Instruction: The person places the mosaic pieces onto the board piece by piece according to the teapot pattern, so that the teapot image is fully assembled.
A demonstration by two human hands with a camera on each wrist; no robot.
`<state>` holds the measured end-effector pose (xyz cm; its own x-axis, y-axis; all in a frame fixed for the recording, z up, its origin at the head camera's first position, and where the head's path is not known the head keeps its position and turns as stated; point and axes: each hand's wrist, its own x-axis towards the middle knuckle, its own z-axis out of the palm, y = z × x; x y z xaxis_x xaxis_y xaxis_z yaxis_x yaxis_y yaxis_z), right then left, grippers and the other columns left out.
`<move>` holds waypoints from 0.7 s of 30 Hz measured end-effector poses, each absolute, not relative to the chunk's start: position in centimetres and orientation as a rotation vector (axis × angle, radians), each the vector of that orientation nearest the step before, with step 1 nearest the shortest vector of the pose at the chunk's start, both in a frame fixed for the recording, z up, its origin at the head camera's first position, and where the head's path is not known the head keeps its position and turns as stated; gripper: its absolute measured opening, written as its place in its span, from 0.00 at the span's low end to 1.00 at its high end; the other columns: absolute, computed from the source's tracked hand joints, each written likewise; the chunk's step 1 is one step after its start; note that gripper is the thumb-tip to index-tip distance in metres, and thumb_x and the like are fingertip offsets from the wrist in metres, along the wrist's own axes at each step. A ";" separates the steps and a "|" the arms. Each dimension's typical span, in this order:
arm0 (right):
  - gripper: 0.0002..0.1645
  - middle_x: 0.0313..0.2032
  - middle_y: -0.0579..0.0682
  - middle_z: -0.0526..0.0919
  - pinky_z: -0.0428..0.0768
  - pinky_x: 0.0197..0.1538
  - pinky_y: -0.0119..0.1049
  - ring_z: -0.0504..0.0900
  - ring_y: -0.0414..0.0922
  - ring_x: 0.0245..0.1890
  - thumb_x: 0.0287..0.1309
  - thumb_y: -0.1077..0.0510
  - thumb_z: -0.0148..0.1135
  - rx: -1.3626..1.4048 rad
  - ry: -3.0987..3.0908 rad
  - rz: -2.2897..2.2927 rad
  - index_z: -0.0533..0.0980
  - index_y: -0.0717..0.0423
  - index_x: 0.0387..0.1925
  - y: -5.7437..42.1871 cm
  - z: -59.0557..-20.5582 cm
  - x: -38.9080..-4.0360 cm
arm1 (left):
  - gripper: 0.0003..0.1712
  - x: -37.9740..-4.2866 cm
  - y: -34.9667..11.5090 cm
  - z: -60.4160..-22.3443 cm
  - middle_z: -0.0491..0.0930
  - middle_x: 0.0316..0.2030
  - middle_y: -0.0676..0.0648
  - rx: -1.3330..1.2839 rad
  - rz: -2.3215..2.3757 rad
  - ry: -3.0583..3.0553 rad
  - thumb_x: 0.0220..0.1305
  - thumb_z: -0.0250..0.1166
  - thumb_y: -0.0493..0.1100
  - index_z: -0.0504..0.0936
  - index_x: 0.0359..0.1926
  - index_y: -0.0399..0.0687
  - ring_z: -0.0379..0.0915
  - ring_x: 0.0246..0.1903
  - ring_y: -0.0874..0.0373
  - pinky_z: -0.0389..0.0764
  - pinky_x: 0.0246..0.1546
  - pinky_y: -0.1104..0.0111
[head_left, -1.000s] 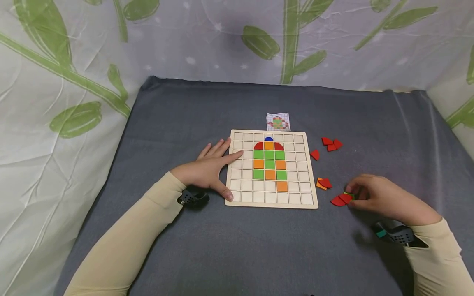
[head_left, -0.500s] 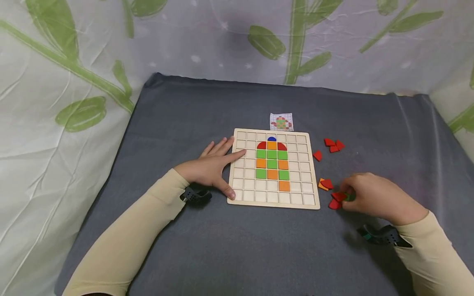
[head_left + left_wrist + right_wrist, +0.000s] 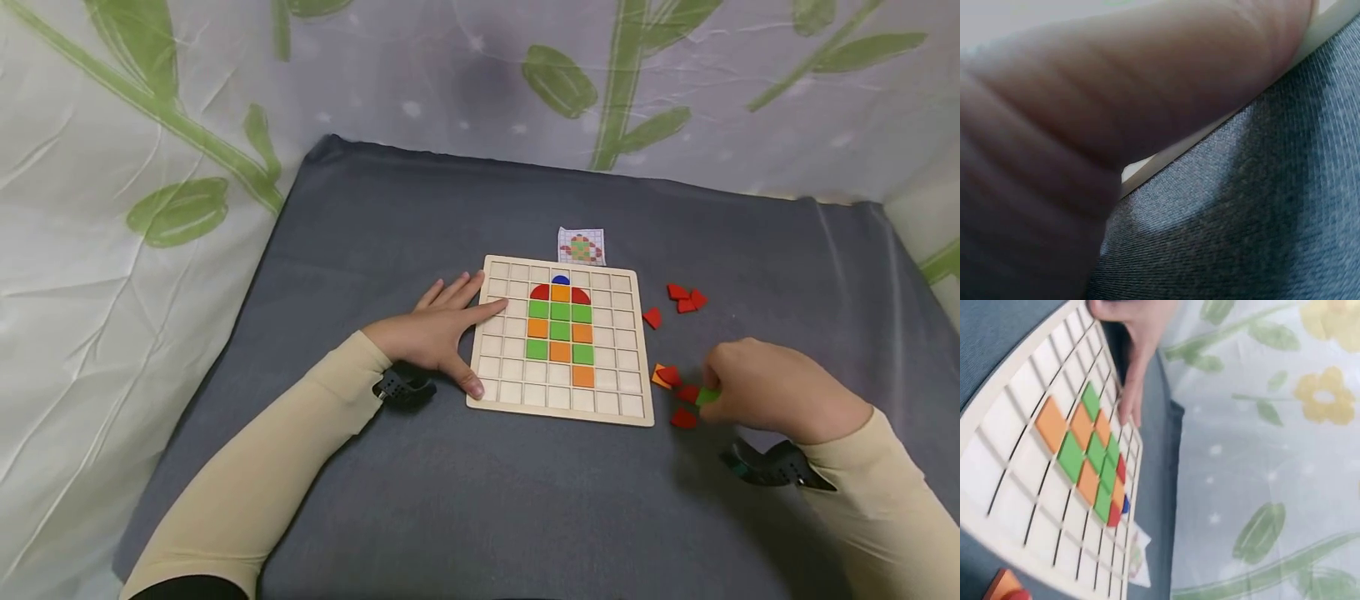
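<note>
My left hand [image 3: 435, 335] lies spread over the left edge of a wooden grid board [image 3: 622, 340], thumb and index finger on its rim and cells. Up close in the left wrist view, the thumb [image 3: 1185, 69] runs along the board's edge. Coloured tiles fill the board's middle: green and orange squares, two red quarter-rounds and a blue half-round [image 3: 560, 280]. To the right of the board, my right hand [image 3: 783, 390] pinches a green square tile [image 3: 707, 396] between thumb and fingers. Just beside it are two red tiles [image 3: 683, 418], one partly overlapped by the green tile.
Close to the board's right edge, an orange square [image 3: 660, 377] has a red tile over it. Several more red tiles [image 3: 684, 297] lie farther back. A small printed pattern card [image 3: 581, 247] touches the board's far edge. Dark grey cloth [image 3: 480, 500] covers the table, with a leaf-print curtain [image 3: 487, 75] behind.
My right hand has drawn the green square out and up from the red tiles, which have spread apart. My left hand stays on the board. The head view has shifted slightly.
</note>
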<state>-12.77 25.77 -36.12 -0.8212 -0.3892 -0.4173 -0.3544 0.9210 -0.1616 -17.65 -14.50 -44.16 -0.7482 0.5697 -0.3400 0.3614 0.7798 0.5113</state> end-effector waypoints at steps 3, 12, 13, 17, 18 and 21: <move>0.19 0.15 0.39 0.56 0.52 0.23 0.34 0.56 0.38 0.18 0.42 0.63 0.68 -0.554 2.616 -0.145 0.66 0.46 0.12 24.8 -35.9 -12.9 | 0.82 -17.7 -14.4 -44.1 0.22 0.84 0.47 0.702 0.570 2.482 0.35 0.83 0.75 0.46 0.86 0.67 0.14 0.82 0.50 0.20 0.79 0.48; 0.12 0.17 0.40 0.63 0.56 0.23 0.34 0.61 0.38 0.18 0.45 0.61 0.70 -0.729 2.568 -0.143 0.73 0.48 0.19 20.4 -35.8 -14.2 | 0.82 -17.5 -14.5 -44.0 0.22 0.84 0.47 0.700 0.588 2.477 0.34 0.85 0.74 0.47 0.86 0.66 0.14 0.82 0.50 0.20 0.79 0.48; 0.10 0.17 0.41 0.65 0.58 0.24 0.35 0.62 0.39 0.19 0.46 0.60 0.71 -0.747 2.560 -0.143 0.75 0.48 0.21 19.9 -35.8 -14.4 | 0.82 -17.5 -14.5 -44.1 0.22 0.84 0.47 0.700 0.589 2.478 0.34 0.85 0.74 0.47 0.86 0.66 0.14 0.83 0.50 0.20 0.79 0.48; 0.07 0.20 0.42 0.71 0.65 0.26 0.35 0.67 0.39 0.20 0.48 0.58 0.73 -0.840 2.532 -0.182 0.80 0.49 0.26 18.1 -36.1 -15.2 | 0.81 -17.5 -14.5 -44.1 0.22 0.84 0.47 0.700 0.588 2.481 0.35 0.84 0.75 0.47 0.85 0.67 0.14 0.83 0.50 0.21 0.79 0.48; 0.07 0.20 0.43 0.71 0.65 0.26 0.35 0.67 0.39 0.21 0.48 0.59 0.73 -0.868 2.529 -0.197 0.80 0.49 0.26 17.6 -36.2 -15.3 | 0.81 -17.6 -14.5 -44.1 0.22 0.84 0.47 0.699 0.586 2.483 0.35 0.84 0.75 0.46 0.85 0.67 0.14 0.83 0.51 0.21 0.79 0.48; 0.07 0.22 0.42 0.73 0.68 0.28 0.35 0.69 0.40 0.24 0.48 0.59 0.72 -0.976 2.542 -0.223 0.80 0.49 0.26 16.3 -36.8 -15.7 | 0.81 -17.6 -14.4 -44.0 0.22 0.84 0.48 0.699 0.579 2.486 0.36 0.84 0.75 0.46 0.85 0.68 0.14 0.83 0.51 0.21 0.79 0.49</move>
